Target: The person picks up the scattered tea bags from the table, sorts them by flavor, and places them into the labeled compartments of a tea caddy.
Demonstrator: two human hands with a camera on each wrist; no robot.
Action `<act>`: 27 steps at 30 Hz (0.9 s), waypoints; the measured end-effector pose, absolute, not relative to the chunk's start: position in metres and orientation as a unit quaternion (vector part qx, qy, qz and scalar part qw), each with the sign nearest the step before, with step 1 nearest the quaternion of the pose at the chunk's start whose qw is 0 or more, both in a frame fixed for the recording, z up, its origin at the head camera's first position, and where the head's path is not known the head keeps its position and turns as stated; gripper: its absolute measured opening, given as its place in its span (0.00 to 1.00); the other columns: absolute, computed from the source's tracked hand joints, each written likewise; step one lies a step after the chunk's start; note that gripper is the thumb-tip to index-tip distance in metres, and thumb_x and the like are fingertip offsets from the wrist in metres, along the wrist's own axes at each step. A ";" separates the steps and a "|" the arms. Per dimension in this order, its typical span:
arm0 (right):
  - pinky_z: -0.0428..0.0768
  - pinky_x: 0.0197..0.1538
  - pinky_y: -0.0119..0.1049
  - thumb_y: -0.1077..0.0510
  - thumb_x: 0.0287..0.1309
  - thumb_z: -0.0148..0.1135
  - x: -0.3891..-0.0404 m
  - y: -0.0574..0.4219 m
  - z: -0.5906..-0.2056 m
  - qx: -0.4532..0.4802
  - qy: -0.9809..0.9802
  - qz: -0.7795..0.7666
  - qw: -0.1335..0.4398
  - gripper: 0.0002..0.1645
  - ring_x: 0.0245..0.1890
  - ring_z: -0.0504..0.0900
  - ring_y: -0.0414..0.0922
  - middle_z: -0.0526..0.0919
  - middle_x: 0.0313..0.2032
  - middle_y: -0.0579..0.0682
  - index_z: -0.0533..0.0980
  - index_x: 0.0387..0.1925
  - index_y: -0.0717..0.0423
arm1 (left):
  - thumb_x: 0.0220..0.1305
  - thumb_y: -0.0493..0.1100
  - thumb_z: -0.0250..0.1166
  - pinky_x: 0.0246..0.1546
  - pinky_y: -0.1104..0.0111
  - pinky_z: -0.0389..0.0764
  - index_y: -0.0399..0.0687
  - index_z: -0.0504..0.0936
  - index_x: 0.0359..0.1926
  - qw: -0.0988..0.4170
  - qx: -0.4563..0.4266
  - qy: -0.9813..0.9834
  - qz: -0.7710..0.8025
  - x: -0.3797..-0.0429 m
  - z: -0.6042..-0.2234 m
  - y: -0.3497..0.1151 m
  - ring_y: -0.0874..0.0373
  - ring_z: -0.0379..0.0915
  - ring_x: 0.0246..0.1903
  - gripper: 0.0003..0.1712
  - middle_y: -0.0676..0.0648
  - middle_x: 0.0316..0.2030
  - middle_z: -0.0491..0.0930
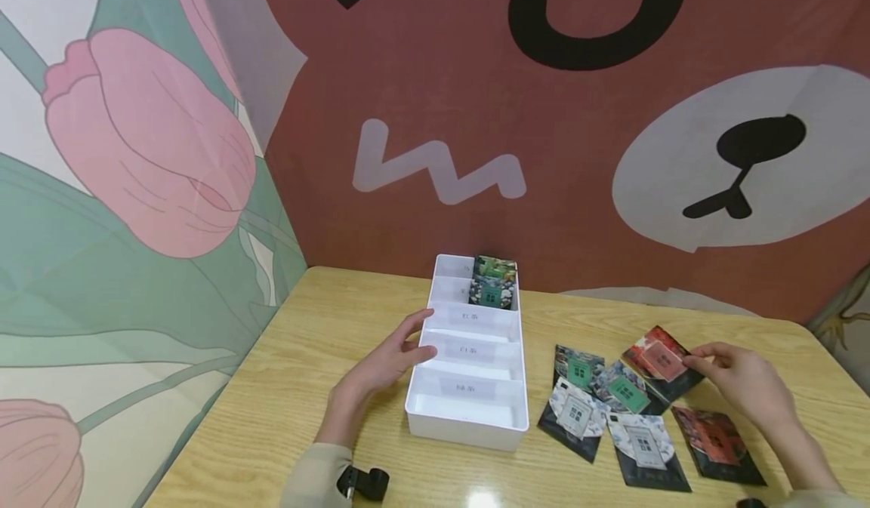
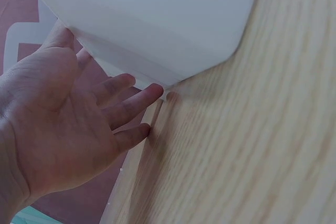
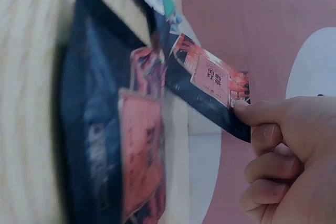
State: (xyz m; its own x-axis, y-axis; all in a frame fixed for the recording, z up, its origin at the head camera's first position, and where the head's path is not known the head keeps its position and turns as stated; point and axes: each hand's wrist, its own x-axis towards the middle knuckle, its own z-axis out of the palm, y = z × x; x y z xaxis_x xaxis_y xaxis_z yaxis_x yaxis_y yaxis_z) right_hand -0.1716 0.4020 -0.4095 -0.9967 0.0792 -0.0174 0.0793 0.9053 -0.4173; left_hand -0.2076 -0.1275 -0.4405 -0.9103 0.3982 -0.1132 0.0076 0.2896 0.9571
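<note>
My right hand (image 1: 751,387) pinches the right edge of a red and black tea sachet (image 1: 659,361) between thumb and forefinger. In the right wrist view the other fingers curl below the sachet (image 3: 210,80). That sachet overlaps a green-labelled sachet (image 1: 627,392) in the head view. On the left, my left hand (image 1: 384,357) touches the long side of a white divided box (image 1: 469,432), its fingers and thumb spread along the rim. Seen from the left wrist, the fingers stretch loosely beside the box wall (image 2: 147,19).
Another red sachet (image 1: 719,444), white-labelled sachets (image 1: 642,451) and a green-labelled one (image 1: 578,370) lie on the wooden table (image 1: 272,387) right of the box. Sachets (image 1: 491,293) stand in the box's rear compartments. A patterned wall (image 1: 435,221) rises behind the table.
</note>
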 end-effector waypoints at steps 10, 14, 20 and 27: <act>0.59 0.21 0.37 0.36 0.72 0.48 -0.169 0.387 -0.405 0.031 0.975 -0.211 -0.059 0.35 0.19 0.66 0.43 0.83 0.30 0.57 0.78 0.54 0.63 | 0.70 0.54 0.62 0.67 0.42 0.64 0.74 0.55 0.75 0.166 0.121 0.792 0.576 -0.206 -0.438 -0.128 0.39 0.56 0.72 0.38 0.44 0.77 0.50; 0.57 0.20 0.36 0.36 0.72 0.49 -0.166 0.380 -0.402 0.027 0.973 -0.218 -0.076 0.34 0.17 0.62 0.41 0.81 0.26 0.55 0.79 0.54 0.62 | 0.70 0.54 0.62 0.67 0.41 0.64 0.74 0.55 0.75 0.170 0.118 0.791 0.575 -0.206 -0.437 -0.127 0.39 0.56 0.72 0.37 0.44 0.77 0.50; 0.56 0.20 0.36 0.39 0.72 0.51 -0.166 0.367 -0.391 0.015 0.968 -0.224 -0.109 0.30 0.16 0.61 0.41 0.79 0.23 0.52 0.79 0.53 0.61 | 0.70 0.54 0.62 0.67 0.42 0.65 0.74 0.54 0.75 0.171 0.120 0.789 0.578 -0.207 -0.438 -0.128 0.39 0.56 0.72 0.38 0.45 0.77 0.50; 0.55 0.18 0.35 0.43 0.72 0.53 -0.169 0.351 -0.382 0.004 0.960 -0.229 -0.162 0.26 0.12 0.58 0.40 0.69 0.16 0.48 0.80 0.51 0.60 | 0.70 0.55 0.62 0.67 0.43 0.65 0.75 0.53 0.75 0.174 0.120 0.791 0.575 -0.208 -0.439 -0.129 0.40 0.57 0.72 0.39 0.45 0.77 0.50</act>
